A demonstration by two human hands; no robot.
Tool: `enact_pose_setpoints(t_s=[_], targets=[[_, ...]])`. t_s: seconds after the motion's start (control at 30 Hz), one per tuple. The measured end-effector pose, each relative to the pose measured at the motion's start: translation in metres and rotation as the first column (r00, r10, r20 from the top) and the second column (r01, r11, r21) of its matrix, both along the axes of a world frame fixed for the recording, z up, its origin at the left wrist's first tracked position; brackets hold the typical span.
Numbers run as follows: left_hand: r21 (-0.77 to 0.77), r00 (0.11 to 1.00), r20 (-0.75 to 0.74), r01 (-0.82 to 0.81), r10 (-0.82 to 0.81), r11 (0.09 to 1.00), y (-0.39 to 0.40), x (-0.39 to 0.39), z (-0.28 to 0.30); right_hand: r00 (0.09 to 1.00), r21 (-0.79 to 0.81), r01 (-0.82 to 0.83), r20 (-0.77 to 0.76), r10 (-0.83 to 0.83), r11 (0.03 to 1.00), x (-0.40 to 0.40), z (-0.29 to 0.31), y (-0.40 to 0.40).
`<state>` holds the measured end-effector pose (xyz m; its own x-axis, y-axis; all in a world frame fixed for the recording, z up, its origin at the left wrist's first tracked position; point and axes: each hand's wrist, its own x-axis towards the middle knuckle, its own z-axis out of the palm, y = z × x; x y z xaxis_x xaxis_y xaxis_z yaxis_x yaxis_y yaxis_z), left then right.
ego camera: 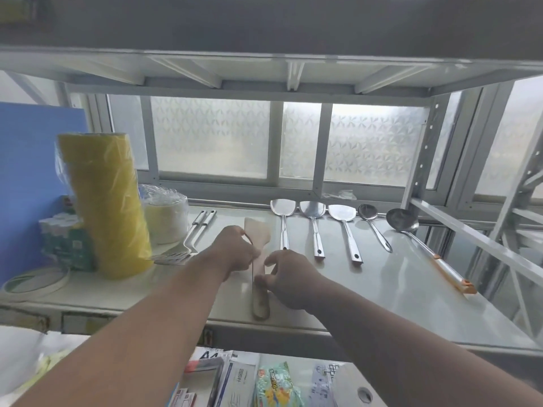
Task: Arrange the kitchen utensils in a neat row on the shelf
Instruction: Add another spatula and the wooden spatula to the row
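A wooden spatula (258,239) lies lengthwise on the white shelf (396,304), blade toward the window. My left hand (235,251) pinches it near the neck, and my right hand (289,279) grips its handle. To the right, a row of steel utensils lies with heads toward the window: three flat turners (283,211) (313,211) (342,215), a spoon (368,214) and a ladle (402,220) with an orange-tipped handle. Left of my hands lies a pair of steel tongs or forks (191,233).
A tall yellow wrapped roll (105,201) and a white plastic-wrapped stack (166,212) stand at the shelf's left, with a tissue pack (64,239) and a blue board (32,171) behind. The upper shelf hangs low overhead. Packets and papers (264,380) fill the level below.
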<state>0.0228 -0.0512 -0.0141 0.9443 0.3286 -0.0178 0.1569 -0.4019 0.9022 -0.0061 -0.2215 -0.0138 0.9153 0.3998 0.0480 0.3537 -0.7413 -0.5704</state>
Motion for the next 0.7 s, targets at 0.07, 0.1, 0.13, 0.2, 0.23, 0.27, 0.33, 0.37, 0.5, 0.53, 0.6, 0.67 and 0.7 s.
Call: enact_pose_setpoints(t_s=[0.07, 0.1, 0.13, 0.2, 0.23, 0.27, 0.33, 0.37, 0.5, 0.53, 0.6, 0.67, 0.7], targets=[[0.14, 0.999, -0.005, -0.033, 0.034, 0.99, 0.0, 0.0, -0.003, 0.997, -0.061, -0.046, 0.064, 0.05, 0.997, -0.006, 0.0, -0.002], [0.213, 0.999, -0.008, -0.041, 0.044, 0.976, 0.0, 0.001, -0.002, 0.99, -0.091, -0.087, 0.104, 0.096, 0.992, -0.012, 0.001, -0.003], [0.283, 0.999, -0.012, -0.038, 0.043, 0.958, -0.001, 0.003, -0.001, 0.977, -0.118, -0.142, 0.145, 0.158, 0.983, -0.02, 0.002, -0.005], [0.407, 0.999, -0.017, -0.022, 0.031, 0.913, -0.001, 0.009, 0.0, 0.924, -0.203, -0.27, 0.22, 0.312, 0.941, -0.035, 0.005, -0.007], [0.466, 0.999, -0.022, -0.011, 0.024, 0.885, -0.002, 0.012, 0.002, 0.889, -0.272, -0.319, 0.246, 0.386, 0.908, -0.04, 0.005, -0.007], [0.526, 0.999, -0.038, 0.007, 0.016, 0.851, -0.002, 0.016, 0.003, 0.859, -0.341, -0.346, 0.259, 0.441, 0.874, -0.044, 0.004, -0.007], [0.624, 0.995, -0.099, 0.058, 0.005, 0.78, -0.002, 0.024, 0.007, 0.831, -0.436, -0.349, 0.265, 0.489, 0.83, -0.043, 0.001, -0.004], [0.648, 0.991, -0.131, 0.082, 0.004, 0.758, 0.0, 0.03, 0.008, 0.82, -0.465, -0.343, 0.276, 0.501, 0.816, -0.04, 0.0, -0.002], [0.715, 0.972, -0.234, 0.151, 0.03, 0.683, 0.008, 0.05, 0.013, 0.794, -0.406, -0.36, 0.34, 0.504, 0.84, -0.018, -0.01, -0.001], [0.726, 0.969, -0.247, 0.163, 0.032, 0.669, 0.01, 0.056, 0.013, 0.791, -0.399, -0.35, 0.358, 0.496, 0.847, -0.012, -0.013, -0.001], [0.744, 0.961, -0.274, 0.198, 0.022, 0.638, 0.016, 0.067, 0.013, 0.804, -0.379, -0.326, 0.371, 0.465, 0.866, 0.0, -0.019, 0.001], [0.763, 0.949, -0.313, 0.238, 0.021, 0.601, 0.021, 0.079, 0.012, 0.825, -0.364, -0.315, 0.351, 0.442, 0.877, 0.012, -0.021, 0.007], [0.77, 0.941, -0.337, 0.26, 0.024, 0.583, 0.023, 0.084, 0.012, 0.832, -0.37, -0.31, 0.34, 0.438, 0.876, 0.018, -0.02, 0.01]])
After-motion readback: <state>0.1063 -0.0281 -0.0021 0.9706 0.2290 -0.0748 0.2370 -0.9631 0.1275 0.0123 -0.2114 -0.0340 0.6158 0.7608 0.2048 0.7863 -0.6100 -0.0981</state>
